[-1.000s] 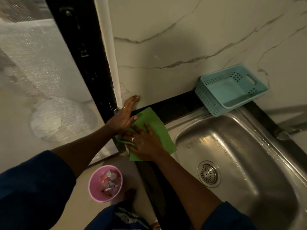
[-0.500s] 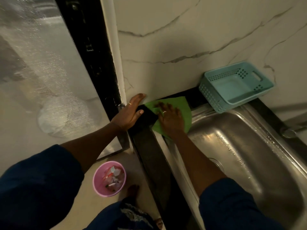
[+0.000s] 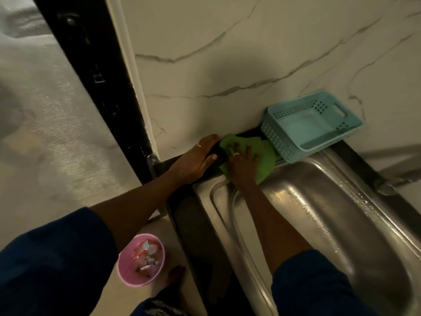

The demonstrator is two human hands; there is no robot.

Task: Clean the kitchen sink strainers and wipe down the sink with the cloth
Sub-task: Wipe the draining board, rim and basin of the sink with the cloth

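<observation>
Under R grip [image 3: 242,162]: green cloth [image 3: 265,156].

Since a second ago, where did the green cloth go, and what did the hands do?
The right hand pushed the green cloth across the dark counter, away from the person, up to the wall beside the blue basket, pressing it flat throughout. Nothing was picked up or let go. The left hand stayed flat on the counter. Basket, pink bin and sink did not move.
</observation>
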